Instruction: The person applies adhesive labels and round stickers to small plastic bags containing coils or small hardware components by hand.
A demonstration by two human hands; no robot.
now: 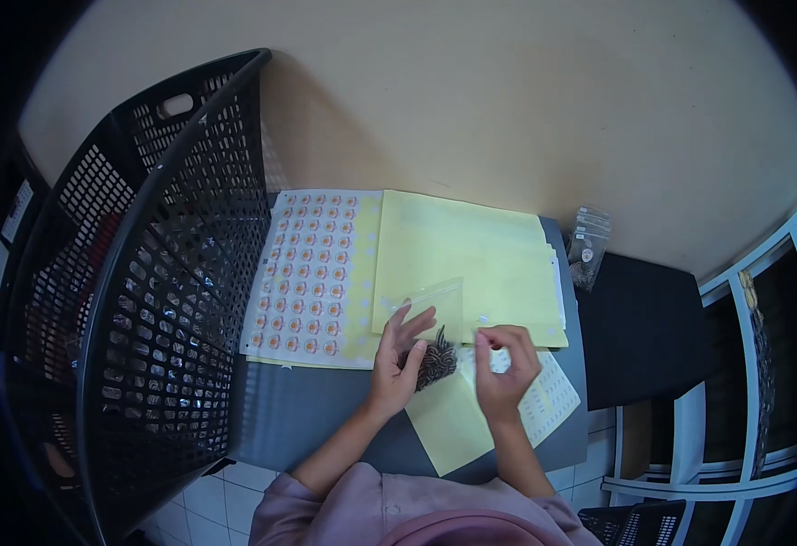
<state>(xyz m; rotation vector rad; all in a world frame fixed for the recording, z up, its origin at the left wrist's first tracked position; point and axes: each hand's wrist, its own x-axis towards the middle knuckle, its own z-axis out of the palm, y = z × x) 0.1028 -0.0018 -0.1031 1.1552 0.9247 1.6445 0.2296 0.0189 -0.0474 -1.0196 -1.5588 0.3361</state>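
My left hand [396,364] holds a clear zip bag [444,298] by its side, thumb in front and fingers partly spread behind. Dark, thin, screw-like pieces [437,362] fill its lower part. Close by on the right, my right hand [507,369] is closed in a pinch. A small white patch shows at its fingertips, too small to name. Beneath both hands lie a yellow backing sheet [448,428] and a sheet of small printed labels [551,400].
A tall black plastic basket [175,182] stands at the left, holding shiny packets. On the grey table [298,409] lie a sheet of round stickers [303,273] and stacked yellow sheets [471,246]. Filled bags [588,246] lean at the wall, beside a black surface [644,328] and white shelving [744,309].
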